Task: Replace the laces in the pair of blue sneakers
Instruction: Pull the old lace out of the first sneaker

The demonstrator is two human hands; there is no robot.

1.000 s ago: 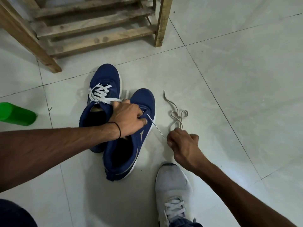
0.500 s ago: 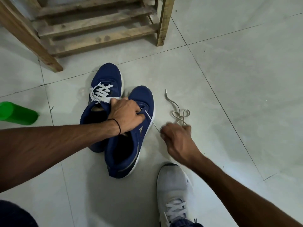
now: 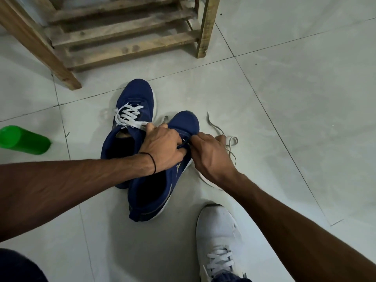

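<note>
Since the earlier frame our right hand [image 3: 211,157] had reached the near blue sneaker [image 3: 154,192], beside its laced mate [image 3: 138,94] on the floor [image 3: 284,98]; our left hand [image 3: 164,147] clamped its upper, the right's grip unclear. Hands masking the eyelets risked, we judged, a skipped hole.

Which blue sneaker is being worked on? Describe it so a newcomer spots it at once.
From the wooden rack at the top, look down to two blue sneakers. It is the nearer sneaker, under the left hand and right hand; the far sneaker alone shows white crisscross lacing.
</note>
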